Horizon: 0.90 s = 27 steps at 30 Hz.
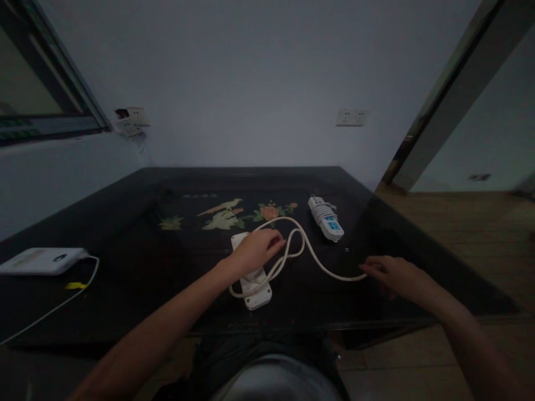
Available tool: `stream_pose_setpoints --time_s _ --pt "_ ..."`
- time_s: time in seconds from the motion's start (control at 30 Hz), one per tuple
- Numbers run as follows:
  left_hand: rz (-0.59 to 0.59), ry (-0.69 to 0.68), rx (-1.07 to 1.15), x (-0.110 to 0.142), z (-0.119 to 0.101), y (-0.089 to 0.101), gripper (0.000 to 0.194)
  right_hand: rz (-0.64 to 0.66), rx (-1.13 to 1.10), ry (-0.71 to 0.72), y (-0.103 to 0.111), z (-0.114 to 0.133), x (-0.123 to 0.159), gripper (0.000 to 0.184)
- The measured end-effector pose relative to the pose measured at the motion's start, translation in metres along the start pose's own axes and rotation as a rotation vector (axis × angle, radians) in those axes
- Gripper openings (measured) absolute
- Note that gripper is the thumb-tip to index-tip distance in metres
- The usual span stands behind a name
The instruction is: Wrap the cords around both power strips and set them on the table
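A white power strip [258, 299] lies tilted near the middle of the black table, a turn of its pale cord [321, 266] across its lower end. My left hand [259, 246] rests over the strip and covers its middle. Its fingers are curled in beside the cord loops; whatever is between them is hidden. To the right, my right hand [393, 274] pinches the cord's far stretch just above the table, and the cord's end is hidden in the fingers. From there the cord sags back leftward in a loose curve to the loops by my left hand.
A second power strip [327, 218], white with blue sockets and wrapped in grey cord, lies behind to the right. At left are a white device [52, 260] with a cable and a yellow scrap [76, 285]. Wall sockets [351, 117] sit above the black table [167, 301].
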State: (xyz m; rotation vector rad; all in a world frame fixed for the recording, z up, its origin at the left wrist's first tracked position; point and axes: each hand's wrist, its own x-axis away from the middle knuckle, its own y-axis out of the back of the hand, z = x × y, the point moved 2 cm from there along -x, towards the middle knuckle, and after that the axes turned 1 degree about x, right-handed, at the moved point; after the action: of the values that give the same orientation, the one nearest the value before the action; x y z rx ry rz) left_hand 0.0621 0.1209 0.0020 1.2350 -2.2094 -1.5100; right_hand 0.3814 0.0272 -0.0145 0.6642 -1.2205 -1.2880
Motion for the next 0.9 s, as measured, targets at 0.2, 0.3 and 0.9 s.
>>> stream_pose_setpoints --time_s 0.2,0.3,0.9 --pt "0.142 0.09 0.143 0.004 -0.006 -0.016 0.031 -0.037 0.105 -0.029 0.003 0.019 0.005 0.037" --pt "-0.002 0.067 0.138 0.006 0.003 0.001 0.025 -0.256 0.177 0.004 0.009 0.032 0.013 0.035" --pt "0.252 -0.264 -0.084 0.04 0.12 0.025 0.071 0.23 -0.154 0.697 0.009 0.146 -0.091 0.055"
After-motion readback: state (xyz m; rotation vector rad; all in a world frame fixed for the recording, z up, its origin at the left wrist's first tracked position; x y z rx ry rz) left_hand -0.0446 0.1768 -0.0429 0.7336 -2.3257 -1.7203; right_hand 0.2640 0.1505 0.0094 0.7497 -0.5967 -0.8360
